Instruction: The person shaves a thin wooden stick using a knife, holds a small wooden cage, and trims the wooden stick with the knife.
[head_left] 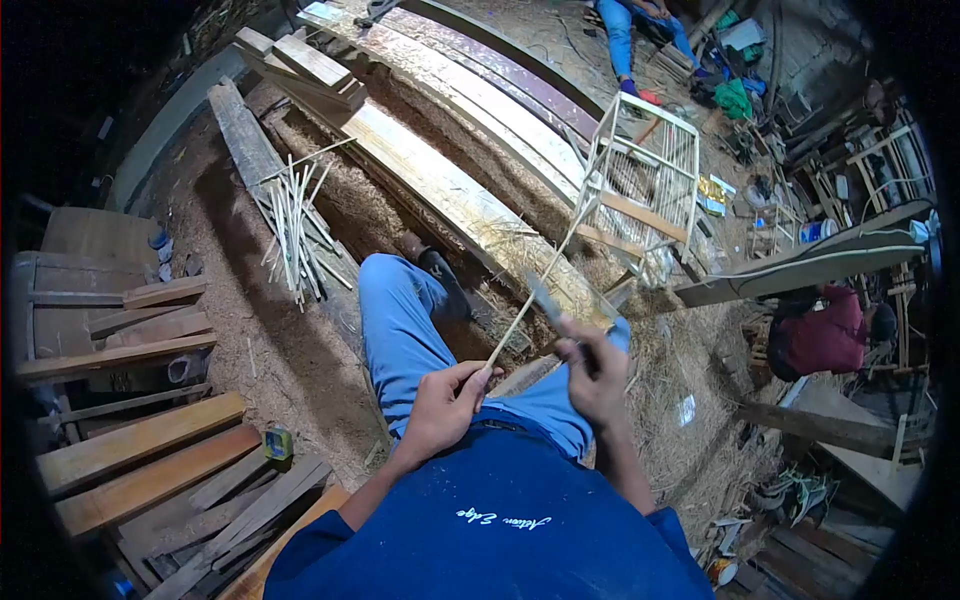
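Beyond and to the left of the left grip, slender pale sticks lie in a loose bundle. The left grip pinches the near end of another stick, slanting away to the right; a firm pinch should stop it rolling. Between the grips, the blue T-shirt appears to read "Action Edge". The right grip is wrapped around a knife, its blade at the stick: shallow strokes away from the left grip would likely pare cleanest and safest.
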